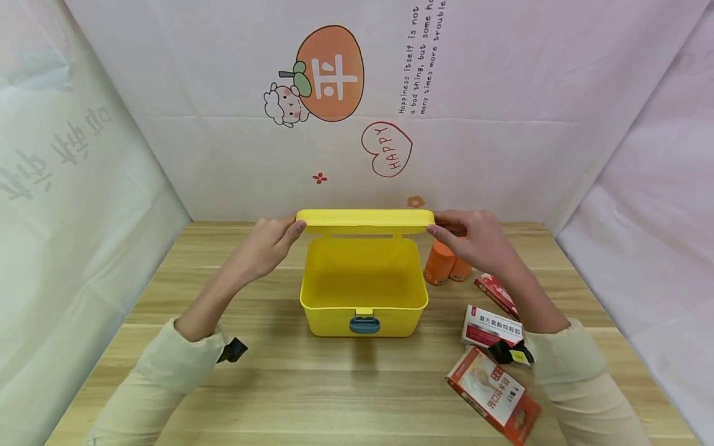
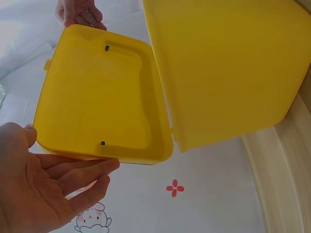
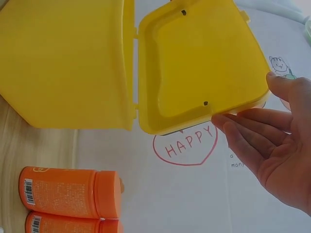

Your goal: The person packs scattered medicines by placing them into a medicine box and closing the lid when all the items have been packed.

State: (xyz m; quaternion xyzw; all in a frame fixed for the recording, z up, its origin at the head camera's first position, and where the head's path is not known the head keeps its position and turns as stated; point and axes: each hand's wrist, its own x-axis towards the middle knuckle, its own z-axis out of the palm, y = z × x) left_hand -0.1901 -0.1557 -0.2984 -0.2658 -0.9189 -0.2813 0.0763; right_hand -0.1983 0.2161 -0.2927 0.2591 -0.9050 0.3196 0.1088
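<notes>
A yellow storage box (image 1: 365, 272) stands on the table with its hinged lid (image 1: 365, 218) raised at the back. No contents show inside it. A blue-grey latch (image 1: 365, 324) is on its front wall. At the lid's left end my left hand (image 1: 273, 243) holds the edge, thumb on one side and fingers along the other. My right hand (image 1: 471, 238) grips the opposite end the same way. From below, the left wrist view shows the lid's hollow underside (image 2: 97, 97) between both hands. In the right wrist view, the right thumb and fingertips touch the lid's rim (image 3: 209, 114).
Right of the box stand two orange bottles (image 1: 439, 263), partly behind the right hand. Nearer on that side lie a red box (image 1: 496, 294), a white-and-red medicine box (image 1: 491, 327) and an orange-and-white box (image 1: 493, 393). White printed sheets (image 1: 223, 124) enclose the wooden table (image 1: 279, 384).
</notes>
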